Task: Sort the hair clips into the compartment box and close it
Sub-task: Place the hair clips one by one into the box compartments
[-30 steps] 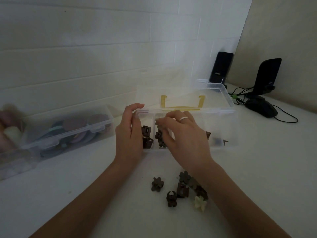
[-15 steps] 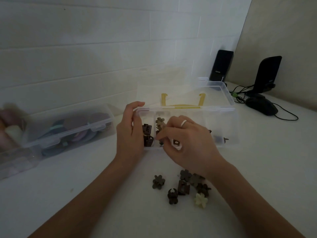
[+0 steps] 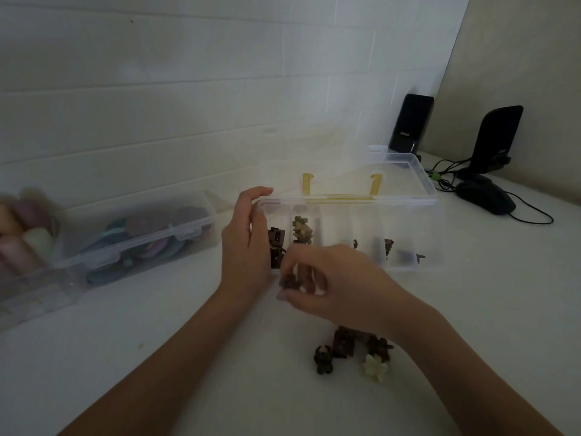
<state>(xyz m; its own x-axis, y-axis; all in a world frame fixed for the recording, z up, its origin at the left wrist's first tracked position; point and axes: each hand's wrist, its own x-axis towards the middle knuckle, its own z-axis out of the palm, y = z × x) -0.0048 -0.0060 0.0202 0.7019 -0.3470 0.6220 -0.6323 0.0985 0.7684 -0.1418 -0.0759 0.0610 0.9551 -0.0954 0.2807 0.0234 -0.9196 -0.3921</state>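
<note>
The left hand (image 3: 246,243) reaches forward and cups the left end of the clear compartment box (image 3: 412,234), fingers curved round its corner. The box sits open on the desk (image 3: 157,357), a few clips in its compartments. The right hand (image 3: 339,283) hovers just before the box, its blurred fingers (image 3: 287,297) pinching a small dark hair clip (image 3: 287,283). More clips (image 3: 345,350) lie near the right wrist.

Dim, flat indoor light; motion-blurred right hand (image 3: 333,278); smeared storage boxes (image 3: 125,243) far left of it; wide-angle bowing of wall lines at edges.
</note>
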